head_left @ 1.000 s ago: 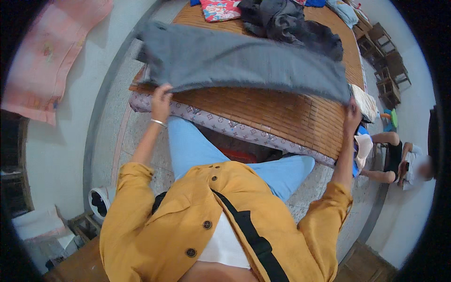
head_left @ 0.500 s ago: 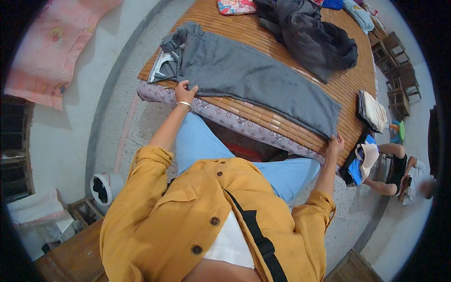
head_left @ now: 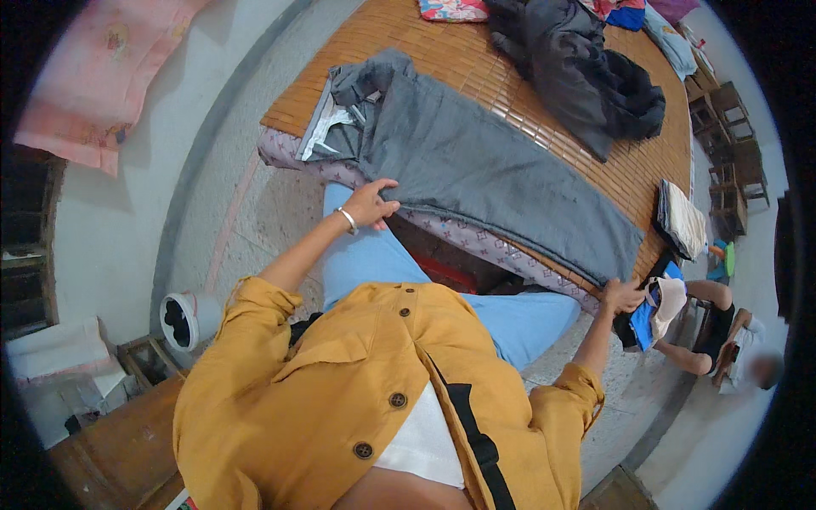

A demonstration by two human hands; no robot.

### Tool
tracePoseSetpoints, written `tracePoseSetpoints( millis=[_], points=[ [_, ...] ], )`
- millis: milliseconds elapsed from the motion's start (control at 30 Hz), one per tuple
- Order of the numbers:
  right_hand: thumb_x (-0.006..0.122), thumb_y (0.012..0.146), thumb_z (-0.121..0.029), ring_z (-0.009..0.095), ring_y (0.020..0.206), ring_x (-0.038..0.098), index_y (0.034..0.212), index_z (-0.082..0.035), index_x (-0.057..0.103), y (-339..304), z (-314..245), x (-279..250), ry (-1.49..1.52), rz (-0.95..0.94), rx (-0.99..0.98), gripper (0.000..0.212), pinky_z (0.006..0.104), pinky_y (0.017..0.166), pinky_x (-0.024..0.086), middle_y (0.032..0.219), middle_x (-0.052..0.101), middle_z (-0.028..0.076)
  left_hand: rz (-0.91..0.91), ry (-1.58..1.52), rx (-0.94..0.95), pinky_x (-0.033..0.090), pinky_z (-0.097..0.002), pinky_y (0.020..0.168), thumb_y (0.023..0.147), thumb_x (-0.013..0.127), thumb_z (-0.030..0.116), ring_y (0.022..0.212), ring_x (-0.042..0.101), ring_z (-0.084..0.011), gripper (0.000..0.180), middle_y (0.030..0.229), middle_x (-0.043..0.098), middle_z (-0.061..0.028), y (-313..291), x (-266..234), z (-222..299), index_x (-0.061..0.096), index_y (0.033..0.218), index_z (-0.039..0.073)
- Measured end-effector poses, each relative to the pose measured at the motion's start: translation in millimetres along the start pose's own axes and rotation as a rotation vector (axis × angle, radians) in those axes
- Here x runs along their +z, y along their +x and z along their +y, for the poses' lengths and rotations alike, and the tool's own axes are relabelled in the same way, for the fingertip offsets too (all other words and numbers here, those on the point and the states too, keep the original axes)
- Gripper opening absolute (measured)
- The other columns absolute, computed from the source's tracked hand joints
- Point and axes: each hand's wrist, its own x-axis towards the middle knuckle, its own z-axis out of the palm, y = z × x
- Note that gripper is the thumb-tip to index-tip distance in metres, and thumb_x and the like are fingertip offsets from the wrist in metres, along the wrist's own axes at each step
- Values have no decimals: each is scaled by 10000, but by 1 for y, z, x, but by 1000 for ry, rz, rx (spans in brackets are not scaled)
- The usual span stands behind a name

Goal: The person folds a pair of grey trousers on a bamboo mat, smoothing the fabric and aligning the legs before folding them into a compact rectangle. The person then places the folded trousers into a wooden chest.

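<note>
Matted bed (head_left: 476, 68) is keeping grey trousers (head_left: 493, 174) flat, left hand (head_left: 371, 204) resting by their edge, grip apart, right hand (head_left: 622, 297) apparently steadying their hem, grip unclear.

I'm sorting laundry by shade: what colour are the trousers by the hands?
The trousers are plain grey; the head view shows them best.

The head camera, the left of a side-by-side fisheye pair, looks steeply down from the wearer's head, with the yellow shirt (head_left: 314, 365) very near at six o'clock. It faces outward over the grey garment (head_left: 501, 161) toward one o'clock, farther off, and its wide sweep reaches a pink cloth (head_left: 115, 81) at ten and wooden stools (head_left: 748, 161) between two and three.
</note>
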Motion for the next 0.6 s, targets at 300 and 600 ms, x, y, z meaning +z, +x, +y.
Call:
tracePoseSetpoints(
  millis=[300, 600],
  points=[
    [592, 793, -305, 391, 1247, 281, 1243, -81, 455, -72, -182, -43, 690, 15, -751, 520, 489, 1005, 235, 1330, 339, 232, 336, -103, 187, 455, -240, 409, 827, 587, 166, 474, 576, -123, 189, 647, 613, -76, 49, -73, 22, 583, 947, 21],
    [411, 883, -409, 325, 1307, 213, 1347, -138, 333, -164, -277, -59, 424, -319, -1082, 543, 469, 1058, 152, 1416, 256, 136, 792, 472, 402, 444, -336, 822, 642, 731, 154, 879, 569, -255, 315, 883, 591, -112, 136, -131, 10, 630, 931, 78]
  ],
)
